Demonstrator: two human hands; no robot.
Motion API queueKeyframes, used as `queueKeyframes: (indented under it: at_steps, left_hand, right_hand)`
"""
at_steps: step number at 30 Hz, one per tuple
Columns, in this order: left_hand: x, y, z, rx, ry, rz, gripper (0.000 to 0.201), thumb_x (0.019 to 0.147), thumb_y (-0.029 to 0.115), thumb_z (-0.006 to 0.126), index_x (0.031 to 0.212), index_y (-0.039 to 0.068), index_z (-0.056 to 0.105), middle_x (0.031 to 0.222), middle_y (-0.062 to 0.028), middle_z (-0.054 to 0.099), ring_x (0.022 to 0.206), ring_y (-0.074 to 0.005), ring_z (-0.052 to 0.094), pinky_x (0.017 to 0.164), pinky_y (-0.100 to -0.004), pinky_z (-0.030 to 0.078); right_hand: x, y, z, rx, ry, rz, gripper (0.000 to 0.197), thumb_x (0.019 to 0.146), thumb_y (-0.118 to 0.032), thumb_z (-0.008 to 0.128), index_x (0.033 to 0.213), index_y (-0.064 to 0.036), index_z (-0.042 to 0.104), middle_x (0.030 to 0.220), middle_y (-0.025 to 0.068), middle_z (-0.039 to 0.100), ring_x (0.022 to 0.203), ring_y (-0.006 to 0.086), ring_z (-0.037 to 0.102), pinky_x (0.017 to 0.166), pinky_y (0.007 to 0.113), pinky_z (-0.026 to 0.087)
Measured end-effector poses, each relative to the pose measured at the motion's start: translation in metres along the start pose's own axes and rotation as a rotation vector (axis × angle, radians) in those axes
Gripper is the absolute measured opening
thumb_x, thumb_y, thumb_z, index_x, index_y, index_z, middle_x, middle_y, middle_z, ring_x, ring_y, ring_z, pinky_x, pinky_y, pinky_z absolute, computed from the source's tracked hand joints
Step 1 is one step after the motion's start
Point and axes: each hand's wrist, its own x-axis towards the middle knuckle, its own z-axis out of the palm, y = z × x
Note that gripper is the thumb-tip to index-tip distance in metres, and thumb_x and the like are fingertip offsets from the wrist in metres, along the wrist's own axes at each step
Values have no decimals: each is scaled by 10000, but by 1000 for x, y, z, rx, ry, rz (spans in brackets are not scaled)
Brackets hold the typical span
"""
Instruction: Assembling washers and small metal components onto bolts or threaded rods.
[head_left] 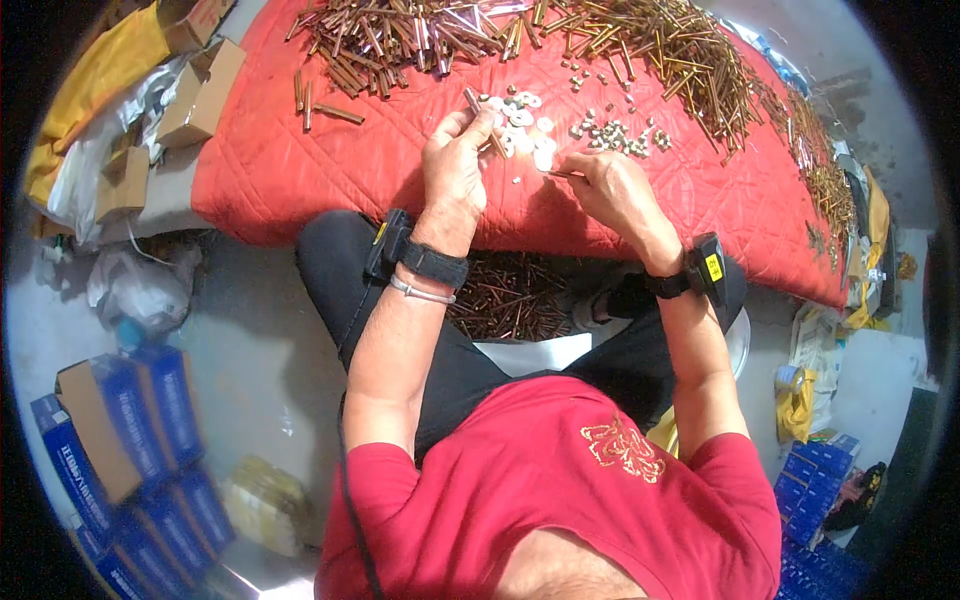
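Observation:
My left hand (pixel 456 168) is closed, pinching a copper-coloured metal tube (pixel 472 100) between thumb and fingers; the tube's lower end shows past the thumb. My right hand (pixel 612 190) is closed too, its fingertips on a thin dark metal rod (pixel 560 174) that points toward my left hand. Most of the rod is hidden by the fingers. Between and just beyond my hands lie round white washers (pixel 521 118) in a loose cluster. Small metal nuts (pixel 612 136) are scattered beyond my right hand. Everything lies on a red quilted cover (pixel 340 170).
Piles of copper-coloured tubes (pixel 385 45) and long thin bolts (pixel 700 75) spread across the far side. Between my knees sits a heap of metal bolts (pixel 510 295). Blue boxes (pixel 150 430) stand low left, more blue boxes (pixel 815 475) low right. Open cardboard boxes (pixel 205 90) stand left.

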Motion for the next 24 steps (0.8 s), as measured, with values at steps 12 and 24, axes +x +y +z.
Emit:
queueKeyframes:
  at_steps: [12, 24]
  left_hand:
    - [7, -4, -5, -66, 82, 35, 147, 873, 80, 584, 1001, 9, 569, 950, -92, 632, 845, -205, 633, 773, -342, 537]
    - [3, -3, 2, -182, -27, -18, 131, 898, 53, 515, 998, -24, 550, 1014, -149, 614, 961, -267, 612, 893, -417, 499]
  right_hand:
    - [31, -6, -10, -305, -366, -19, 135, 771, -185, 588, 816, -71, 646, 716, 158, 626, 681, 341, 622, 605, 421, 497]
    - [5, 14, 3, -165, -210, -56, 135, 815, -131, 594, 936, -86, 633, 750, 97, 637, 661, 225, 638, 566, 333, 494]
